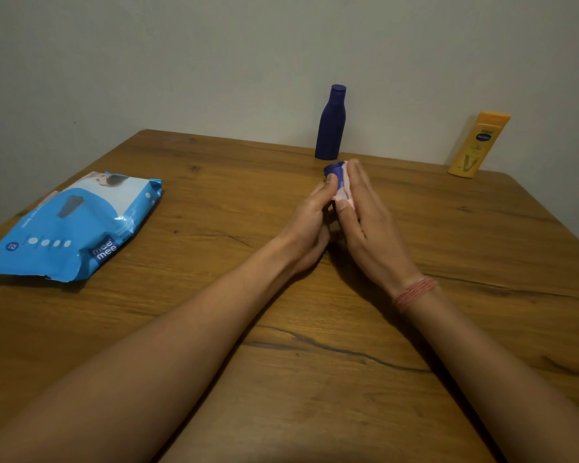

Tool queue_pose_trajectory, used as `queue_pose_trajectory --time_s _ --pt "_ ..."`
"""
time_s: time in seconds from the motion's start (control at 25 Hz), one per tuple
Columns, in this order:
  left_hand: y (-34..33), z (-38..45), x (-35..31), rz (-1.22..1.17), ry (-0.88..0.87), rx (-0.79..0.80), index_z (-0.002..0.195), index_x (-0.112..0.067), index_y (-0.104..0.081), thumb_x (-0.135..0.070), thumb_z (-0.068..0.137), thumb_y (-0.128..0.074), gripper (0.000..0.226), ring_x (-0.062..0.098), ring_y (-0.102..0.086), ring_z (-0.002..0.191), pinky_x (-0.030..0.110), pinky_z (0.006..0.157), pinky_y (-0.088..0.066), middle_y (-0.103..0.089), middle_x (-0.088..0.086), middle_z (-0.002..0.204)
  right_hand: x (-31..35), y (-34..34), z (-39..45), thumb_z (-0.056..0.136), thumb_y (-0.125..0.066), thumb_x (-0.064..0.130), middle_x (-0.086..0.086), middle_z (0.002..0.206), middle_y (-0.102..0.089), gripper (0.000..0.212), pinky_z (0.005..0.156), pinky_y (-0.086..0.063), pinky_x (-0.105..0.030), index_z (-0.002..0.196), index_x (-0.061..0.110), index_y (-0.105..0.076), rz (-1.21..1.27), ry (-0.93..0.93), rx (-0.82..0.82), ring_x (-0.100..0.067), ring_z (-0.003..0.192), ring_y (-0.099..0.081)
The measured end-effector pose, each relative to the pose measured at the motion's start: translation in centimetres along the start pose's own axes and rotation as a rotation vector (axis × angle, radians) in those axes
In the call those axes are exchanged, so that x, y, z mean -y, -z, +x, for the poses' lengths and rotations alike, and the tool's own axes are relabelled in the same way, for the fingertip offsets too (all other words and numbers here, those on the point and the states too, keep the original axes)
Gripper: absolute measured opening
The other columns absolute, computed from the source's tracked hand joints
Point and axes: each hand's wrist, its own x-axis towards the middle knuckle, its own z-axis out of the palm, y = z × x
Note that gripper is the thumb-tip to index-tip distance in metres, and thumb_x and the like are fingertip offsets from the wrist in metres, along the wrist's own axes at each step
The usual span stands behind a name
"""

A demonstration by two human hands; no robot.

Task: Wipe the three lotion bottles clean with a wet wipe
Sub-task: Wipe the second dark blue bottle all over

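A small dark-blue lotion bottle sits between my two hands at the table's middle; only its top end shows. My left hand grips it from the left, thumb on the blue part. My right hand presses a pale wet wipe against the bottle's right side with straight fingers. A taller dark-blue bottle stands upright by the wall behind them. A yellow lotion bottle stands cap-down at the back right.
A blue pack of wet wipes lies flat on the left of the wooden table. The wall runs right behind the table's far edge. A pink thread band circles my right wrist.
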Motion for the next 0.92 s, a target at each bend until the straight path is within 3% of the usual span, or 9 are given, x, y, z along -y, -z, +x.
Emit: queue_pose_trajectory --time_s 0.16,0.24,0.36,0.44,0.52,0.6,0.72,0.8,0.92 --pt "0.4 0.0 -0.4 -0.062 -0.019 -0.031 0.137 -0.008 -0.049 -0.03 0.106 -0.039 0.039 0.014 -0.068 0.09 0.028 0.079 -0.056 -0.067 0.006 0.106 0.4 -0.5 -0.6 0.103 -0.035 0.038 0.003 0.163 -0.002 0.063 0.121 -0.008 -0.027 0.155 0.019 -0.006 -0.185 0.088 0.089 -0.005 0.149 0.001" --pt "0.8 0.0 -0.8 -0.092 -0.038 -0.039 0.136 -0.008 -0.049 -0.027 0.106 -0.039 0.037 0.013 -0.068 0.085 0.026 0.076 -0.057 -0.068 0.004 0.1 0.6 -0.8 -0.4 0.102 -0.04 0.039 0.002 0.163 -0.002 0.066 0.121 -0.008 -0.028 0.155 0.019 -0.006 -0.2 0.095 0.078 -0.006 0.149 0.001" --pt "0.3 0.0 -0.9 -0.025 -0.053 -0.004 0.139 -0.009 -0.047 -0.026 0.105 -0.04 0.038 0.016 -0.066 0.09 0.03 0.081 -0.056 -0.067 0.006 0.103 0.0 0.0 0.1 0.094 -0.058 0.035 0.001 0.16 -0.02 0.078 0.115 -0.025 -0.025 0.155 0.019 -0.012 -0.011 -0.039 0.003 -0.009 0.145 -0.021" --pt "0.2 0.0 -0.9 0.028 -0.079 0.018 0.136 -0.014 -0.05 -0.027 0.105 -0.04 0.035 0.02 -0.064 0.101 0.035 0.089 -0.055 -0.066 0.006 0.112 -0.7 0.8 0.2 0.084 -0.071 0.035 0.006 0.146 -0.044 0.082 0.103 -0.037 -0.02 0.151 0.023 -0.025 0.085 -0.163 0.018 -0.007 0.129 -0.043" --pt "0.4 -0.1 -1.2 0.004 -0.08 0.066 0.134 -0.018 -0.052 -0.028 0.104 -0.04 0.034 0.021 -0.062 0.109 0.039 0.096 -0.052 -0.065 0.005 0.119 -0.9 1.4 0.2 0.074 -0.079 0.038 0.008 0.122 -0.061 0.07 0.095 -0.049 -0.029 0.134 0.026 -0.047 0.308 -0.291 0.069 -0.009 0.11 -0.06" --pt "0.8 -0.3 -1.5 -0.091 -0.03 0.146 0.135 -0.016 -0.053 -0.027 0.104 -0.042 0.035 0.02 -0.061 0.112 0.04 0.1 -0.049 -0.065 0.005 0.12 -1.0 1.7 -0.1 0.072 -0.082 0.025 -0.004 0.105 -0.07 0.054 0.087 -0.056 -0.043 0.118 0.017 -0.057 0.743 -0.442 0.178 -0.023 0.097 -0.068" --pt "1.1 -0.7 -1.6 -0.226 0.078 0.285 0.137 -0.011 -0.05 -0.025 0.103 -0.041 0.037 0.019 -0.058 0.115 0.038 0.103 -0.045 -0.065 0.006 0.119 -0.7 2.3 -0.7 0.074 -0.078 0.009 -0.012 0.091 -0.067 0.039 0.071 -0.059 -0.034 0.107 0.008 -0.058 1.281 -0.482 0.545 -0.024 0.079 -0.068" --pt "0.8 -0.9 -1.6 -0.279 0.104 0.341 0.136 -0.012 -0.049 -0.024 0.103 -0.041 0.036 0.019 -0.057 0.114 0.037 0.1 -0.046 -0.063 0.006 0.118 -0.4 2.0 -1.0 0.077 -0.076 0.007 -0.012 0.091 -0.066 0.032 0.072 -0.059 -0.03 0.104 0.005 -0.059 1.574 -0.453 0.769 -0.021 0.079 -0.069" --pt "0.6 -0.6 -1.8 -0.317 0.053 0.29 0.127 -0.015 -0.055 -0.029 0.106 -0.037 0.032 0.018 -0.058 0.108 0.034 0.092 -0.051 -0.068 0.004 0.108 0.3 1.5 -0.9 0.074 -0.077 0.007 -0.008 0.083 -0.065 0.028 0.068 -0.058 -0.027 0.097 0.007 -0.061 1.553 -0.42 0.796 -0.017 0.072 -0.068"
